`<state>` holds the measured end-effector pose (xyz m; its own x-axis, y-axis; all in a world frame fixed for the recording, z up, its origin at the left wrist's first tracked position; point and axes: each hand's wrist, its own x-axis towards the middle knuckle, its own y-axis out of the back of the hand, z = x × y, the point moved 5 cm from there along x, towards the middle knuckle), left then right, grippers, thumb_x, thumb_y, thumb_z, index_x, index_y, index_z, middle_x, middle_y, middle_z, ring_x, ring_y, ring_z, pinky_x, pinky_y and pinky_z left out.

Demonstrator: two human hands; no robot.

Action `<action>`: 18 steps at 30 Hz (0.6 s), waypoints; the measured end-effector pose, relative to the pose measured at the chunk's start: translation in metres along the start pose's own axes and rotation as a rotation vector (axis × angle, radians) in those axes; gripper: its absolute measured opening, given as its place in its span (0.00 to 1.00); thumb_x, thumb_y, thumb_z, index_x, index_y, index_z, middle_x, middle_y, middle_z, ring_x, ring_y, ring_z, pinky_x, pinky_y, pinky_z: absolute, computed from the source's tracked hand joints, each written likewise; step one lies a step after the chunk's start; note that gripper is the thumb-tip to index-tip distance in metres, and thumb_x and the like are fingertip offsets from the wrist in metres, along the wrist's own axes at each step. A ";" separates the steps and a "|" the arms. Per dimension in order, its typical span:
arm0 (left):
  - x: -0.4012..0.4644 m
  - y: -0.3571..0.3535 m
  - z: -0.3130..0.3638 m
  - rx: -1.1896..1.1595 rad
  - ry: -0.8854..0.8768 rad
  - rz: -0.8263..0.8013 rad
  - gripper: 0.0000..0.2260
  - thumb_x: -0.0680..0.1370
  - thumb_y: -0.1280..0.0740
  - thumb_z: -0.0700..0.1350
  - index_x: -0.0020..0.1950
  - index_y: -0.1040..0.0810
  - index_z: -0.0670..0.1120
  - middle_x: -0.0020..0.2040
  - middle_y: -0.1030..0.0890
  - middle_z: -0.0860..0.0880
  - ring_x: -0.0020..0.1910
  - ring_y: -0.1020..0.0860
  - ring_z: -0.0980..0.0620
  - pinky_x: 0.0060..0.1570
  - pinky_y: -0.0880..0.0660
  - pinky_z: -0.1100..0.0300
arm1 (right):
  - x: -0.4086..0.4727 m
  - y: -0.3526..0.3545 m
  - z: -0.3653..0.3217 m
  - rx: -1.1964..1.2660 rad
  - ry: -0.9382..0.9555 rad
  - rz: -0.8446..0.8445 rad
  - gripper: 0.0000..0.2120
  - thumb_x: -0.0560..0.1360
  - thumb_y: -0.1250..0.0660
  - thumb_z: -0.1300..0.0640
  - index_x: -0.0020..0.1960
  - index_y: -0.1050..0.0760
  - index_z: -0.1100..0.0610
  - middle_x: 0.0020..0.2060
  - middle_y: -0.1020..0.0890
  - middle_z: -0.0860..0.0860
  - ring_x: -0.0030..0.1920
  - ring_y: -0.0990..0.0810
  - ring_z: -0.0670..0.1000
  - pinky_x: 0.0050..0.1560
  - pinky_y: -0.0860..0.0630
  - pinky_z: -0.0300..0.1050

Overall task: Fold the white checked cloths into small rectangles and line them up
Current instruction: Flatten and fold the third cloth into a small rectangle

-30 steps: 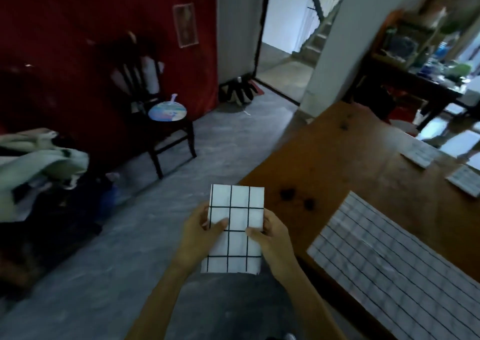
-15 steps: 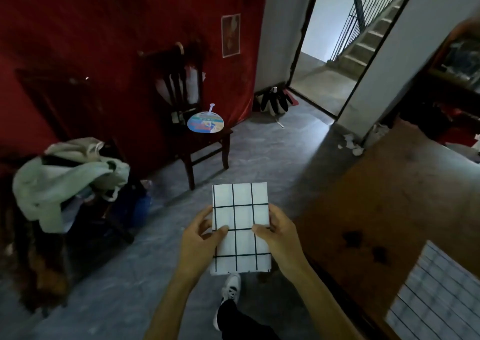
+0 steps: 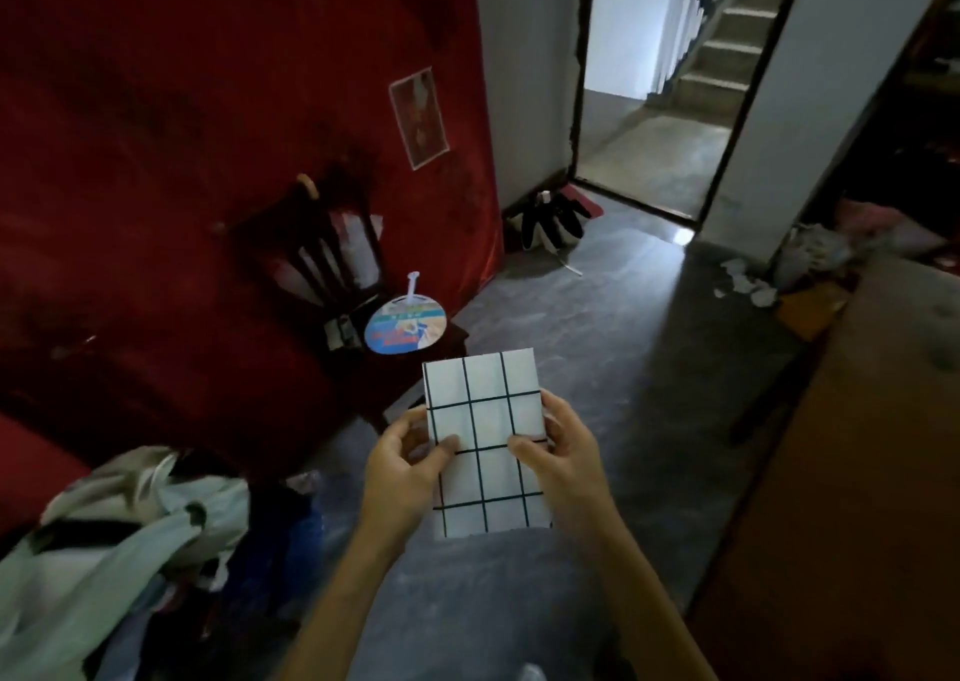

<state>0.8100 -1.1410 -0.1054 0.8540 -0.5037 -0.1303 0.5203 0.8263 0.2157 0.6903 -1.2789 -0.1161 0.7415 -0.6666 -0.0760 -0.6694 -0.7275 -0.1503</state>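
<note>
A white cloth with a dark checked grid, folded into a small rectangle (image 3: 485, 420), is held upright in the air over the grey floor, in front of me. My left hand (image 3: 402, 464) grips its left edge with the thumb on the front face. My right hand (image 3: 563, 454) grips its right edge the same way. Both hands hold it at mid height. No other checked cloth shows in this view.
The brown wooden table (image 3: 857, 498) runs along the right edge. A dark chair (image 3: 332, 269) with a round fan (image 3: 405, 328) on its seat stands by the red wall. A heap of clothes (image 3: 114, 529) lies lower left. A doorway (image 3: 660, 98) opens onto stairs.
The view has swung left, away from the table; the spread checked cloth and the folded ones on it have left the frame. Both hands keep the same hold on the folded cloth.
</note>
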 end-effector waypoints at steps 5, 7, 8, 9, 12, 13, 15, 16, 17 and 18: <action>0.082 -0.065 0.007 -0.067 0.017 -0.150 0.17 0.72 0.28 0.41 0.60 0.24 0.49 0.54 0.19 0.50 0.54 0.20 0.51 0.49 0.20 0.56 | 0.060 0.044 0.005 0.045 -0.066 0.156 0.23 0.73 0.31 0.67 0.66 0.30 0.57 0.55 0.18 0.56 0.55 0.18 0.54 0.55 0.21 0.55; 0.116 -0.091 0.006 -0.071 0.000 -0.209 0.16 0.73 0.28 0.40 0.59 0.24 0.47 0.54 0.20 0.50 0.54 0.21 0.53 0.44 0.22 0.65 | 0.086 0.061 0.010 0.022 -0.082 0.231 0.22 0.73 0.31 0.67 0.66 0.30 0.58 0.55 0.18 0.57 0.55 0.18 0.54 0.55 0.21 0.57; 0.134 -0.104 0.005 -0.065 -0.003 -0.241 0.16 0.73 0.28 0.40 0.59 0.24 0.48 0.54 0.20 0.50 0.54 0.22 0.54 0.42 0.23 0.68 | 0.100 0.069 0.012 0.009 -0.089 0.266 0.22 0.73 0.31 0.66 0.66 0.30 0.58 0.55 0.19 0.57 0.55 0.18 0.54 0.55 0.21 0.57; 0.153 -0.117 0.005 -0.059 0.003 -0.282 0.16 0.73 0.28 0.41 0.59 0.24 0.49 0.55 0.20 0.50 0.54 0.22 0.55 0.41 0.24 0.70 | 0.114 0.077 0.013 0.002 -0.097 0.300 0.22 0.73 0.30 0.66 0.66 0.30 0.58 0.55 0.19 0.57 0.55 0.18 0.54 0.55 0.21 0.58; 0.215 -0.157 0.006 -0.083 0.009 -0.426 0.18 0.72 0.27 0.43 0.60 0.24 0.49 0.55 0.19 0.49 0.54 0.21 0.53 0.45 0.23 0.65 | 0.163 0.099 0.012 -0.019 -0.104 0.409 0.22 0.73 0.30 0.66 0.66 0.30 0.57 0.55 0.19 0.56 0.55 0.18 0.54 0.55 0.21 0.57; 0.237 -0.169 0.010 -0.082 0.007 -0.463 0.18 0.72 0.27 0.43 0.60 0.24 0.49 0.54 0.19 0.50 0.54 0.21 0.54 0.44 0.23 0.66 | 0.180 0.104 0.010 -0.028 -0.099 0.443 0.22 0.73 0.30 0.66 0.65 0.30 0.56 0.55 0.18 0.56 0.55 0.18 0.54 0.55 0.20 0.57; 0.281 -0.193 0.021 -0.081 -0.007 -0.554 0.18 0.72 0.27 0.44 0.61 0.24 0.50 0.54 0.20 0.51 0.53 0.21 0.55 0.43 0.23 0.68 | 0.214 0.113 -0.001 -0.038 -0.084 0.518 0.22 0.73 0.30 0.66 0.65 0.29 0.56 0.54 0.18 0.56 0.54 0.18 0.55 0.53 0.20 0.56; 0.302 -0.204 0.029 -0.078 -0.016 -0.609 0.18 0.72 0.27 0.45 0.61 0.25 0.50 0.54 0.20 0.50 0.53 0.21 0.54 0.44 0.22 0.65 | 0.232 0.116 -0.008 -0.049 -0.076 0.553 0.22 0.73 0.30 0.66 0.65 0.29 0.56 0.54 0.18 0.56 0.54 0.18 0.55 0.53 0.20 0.55; 0.322 -0.215 0.036 -0.066 -0.019 -0.666 0.18 0.72 0.27 0.46 0.61 0.25 0.51 0.55 0.19 0.50 0.54 0.20 0.53 0.46 0.21 0.62 | 0.247 0.118 -0.015 -0.059 -0.079 0.586 0.22 0.73 0.30 0.66 0.65 0.29 0.56 0.55 0.18 0.56 0.54 0.18 0.54 0.52 0.19 0.55; 0.340 -0.224 0.046 -0.050 -0.025 -0.724 0.18 0.72 0.27 0.47 0.62 0.25 0.51 0.55 0.19 0.50 0.53 0.20 0.53 0.47 0.21 0.60 | 0.261 0.120 -0.022 -0.058 -0.085 0.617 0.23 0.73 0.30 0.65 0.65 0.30 0.56 0.55 0.19 0.55 0.54 0.18 0.54 0.52 0.19 0.53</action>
<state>0.9835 -1.5086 -0.1534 0.2959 -0.9337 -0.2015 0.9549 0.2943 0.0388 0.8027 -1.5434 -0.1323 0.2172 -0.9531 -0.2106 -0.9750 -0.2220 -0.0005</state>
